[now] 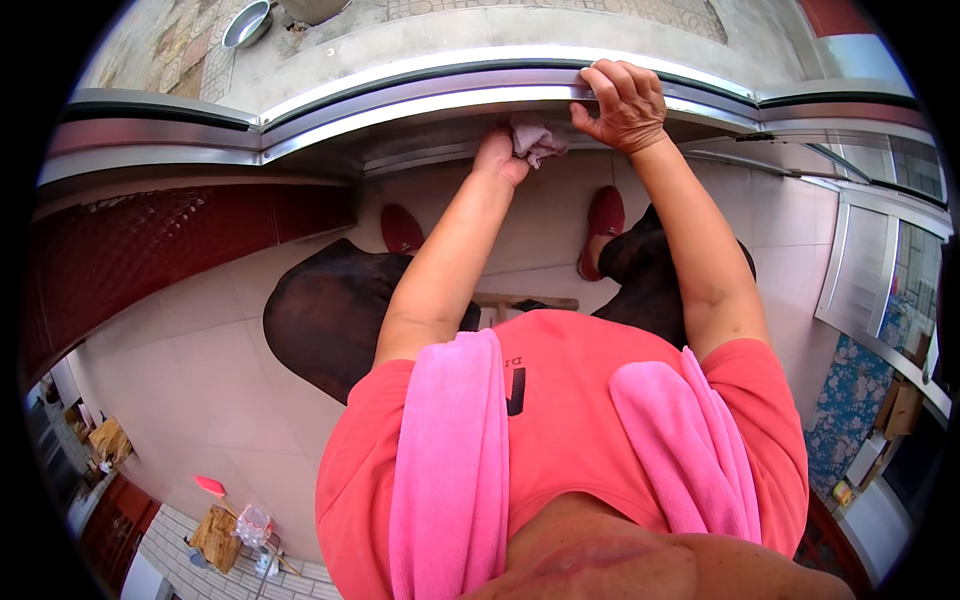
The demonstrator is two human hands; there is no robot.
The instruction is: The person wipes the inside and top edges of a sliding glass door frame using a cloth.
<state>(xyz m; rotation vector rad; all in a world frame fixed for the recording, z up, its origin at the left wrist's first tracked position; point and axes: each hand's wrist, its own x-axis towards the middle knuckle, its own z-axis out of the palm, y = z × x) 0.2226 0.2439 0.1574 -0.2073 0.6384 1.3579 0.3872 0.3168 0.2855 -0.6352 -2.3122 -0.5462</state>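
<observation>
My left hand [499, 156] is closed around a crumpled pale pink cloth [537, 142]. It is low, below the top of a metal window or door frame [450, 97], on its inner side. Some of its fingers are hidden by the cloth and by the hand itself. Higher and to the right, my right hand [628, 105] grips the top edge of the same frame, fingers bent over it and thumb on the near side. Whether the cloth touches the panel under the frame, I cannot tell.
Dark red furniture [187, 240] flanks my left. Between my legs a wooden stool [517, 302] partly shows. At right is a metal-framed glass door [870, 262]. Outside, a metal basin [247, 25] sits on the ground. Behind me at left are a wooden block [216, 536] and a red-headed tool [210, 485].
</observation>
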